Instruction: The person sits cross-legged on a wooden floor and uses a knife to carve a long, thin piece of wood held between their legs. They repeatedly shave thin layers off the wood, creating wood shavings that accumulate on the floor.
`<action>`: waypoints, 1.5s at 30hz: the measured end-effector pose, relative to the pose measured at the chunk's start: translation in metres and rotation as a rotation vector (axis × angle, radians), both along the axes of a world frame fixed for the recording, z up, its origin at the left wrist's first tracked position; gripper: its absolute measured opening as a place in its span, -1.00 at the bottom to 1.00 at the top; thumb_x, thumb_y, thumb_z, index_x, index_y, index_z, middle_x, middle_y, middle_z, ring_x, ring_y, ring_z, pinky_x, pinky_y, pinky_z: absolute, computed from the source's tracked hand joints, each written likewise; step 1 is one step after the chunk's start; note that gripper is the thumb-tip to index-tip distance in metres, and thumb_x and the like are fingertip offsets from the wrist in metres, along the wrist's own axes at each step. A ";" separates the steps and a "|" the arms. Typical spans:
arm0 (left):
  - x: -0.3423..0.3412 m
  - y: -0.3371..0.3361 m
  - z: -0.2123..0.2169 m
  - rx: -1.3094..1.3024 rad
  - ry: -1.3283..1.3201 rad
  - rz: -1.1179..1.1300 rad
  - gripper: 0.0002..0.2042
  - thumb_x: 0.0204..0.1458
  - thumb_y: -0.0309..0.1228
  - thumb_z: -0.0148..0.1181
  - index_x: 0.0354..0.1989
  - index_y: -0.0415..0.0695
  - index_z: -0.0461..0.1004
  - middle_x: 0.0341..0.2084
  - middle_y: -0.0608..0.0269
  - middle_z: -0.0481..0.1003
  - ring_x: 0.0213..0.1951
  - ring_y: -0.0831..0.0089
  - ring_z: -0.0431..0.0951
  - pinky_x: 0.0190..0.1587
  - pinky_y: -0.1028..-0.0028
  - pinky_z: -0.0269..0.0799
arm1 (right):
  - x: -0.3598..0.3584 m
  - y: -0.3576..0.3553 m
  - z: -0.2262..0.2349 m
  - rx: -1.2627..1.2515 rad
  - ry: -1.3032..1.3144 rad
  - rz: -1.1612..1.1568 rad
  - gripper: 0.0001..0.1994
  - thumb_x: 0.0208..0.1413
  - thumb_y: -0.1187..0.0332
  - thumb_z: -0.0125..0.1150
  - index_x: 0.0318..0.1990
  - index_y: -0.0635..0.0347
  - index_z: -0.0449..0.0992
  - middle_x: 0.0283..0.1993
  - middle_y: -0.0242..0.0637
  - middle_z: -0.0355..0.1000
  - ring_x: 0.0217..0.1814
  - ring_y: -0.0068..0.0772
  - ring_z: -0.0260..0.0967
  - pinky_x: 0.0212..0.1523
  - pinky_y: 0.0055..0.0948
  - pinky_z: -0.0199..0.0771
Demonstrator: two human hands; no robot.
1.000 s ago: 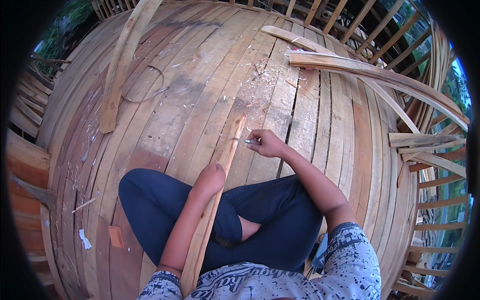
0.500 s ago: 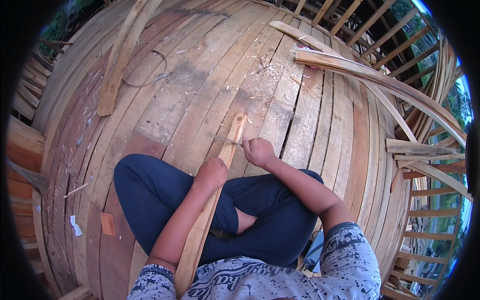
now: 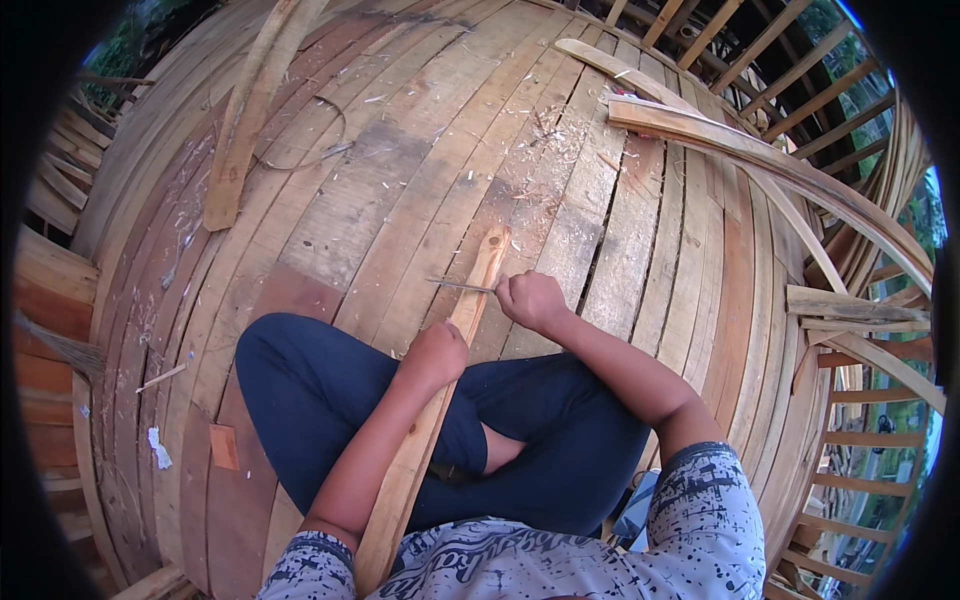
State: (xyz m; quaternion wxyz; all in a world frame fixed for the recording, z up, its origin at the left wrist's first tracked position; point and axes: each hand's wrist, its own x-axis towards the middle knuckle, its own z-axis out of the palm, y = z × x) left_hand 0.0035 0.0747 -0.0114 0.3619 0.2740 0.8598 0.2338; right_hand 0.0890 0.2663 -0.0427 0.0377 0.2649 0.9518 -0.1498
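A long, narrow strip of pale wood runs from beside my body, over my crossed legs, to its far end on the floor. My left hand is wrapped round the strip near its middle. Beyond it, on the right, my right hand is closed on what looks like a thin-bladed knife; its handle is hidden in my fist. The blade lies across the wood near the far end, and its tip sticks out past the left edge.
Wood shavings litter the plank floor ahead. A loose board lies at far left, and long curved boards stretch across the right. A small wood piece is left of my knee. Slatted railing stands at right.
The whole view has shifted slightly, so everything sits a little farther right. The knife lies more level across the strip than before. Both hands keep their holds.
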 end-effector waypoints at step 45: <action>0.002 0.007 0.004 -0.007 -0.015 -0.030 -0.49 0.32 -0.26 -0.28 -0.26 -0.49 0.55 -0.25 -0.50 0.52 -0.08 -0.32 0.55 0.11 -0.01 0.41 | -0.022 0.077 -0.007 0.116 -0.018 -0.058 -0.53 0.24 0.09 -0.11 -0.51 0.20 0.62 -0.48 0.08 0.54 -0.39 0.17 0.55 -0.26 0.09 0.57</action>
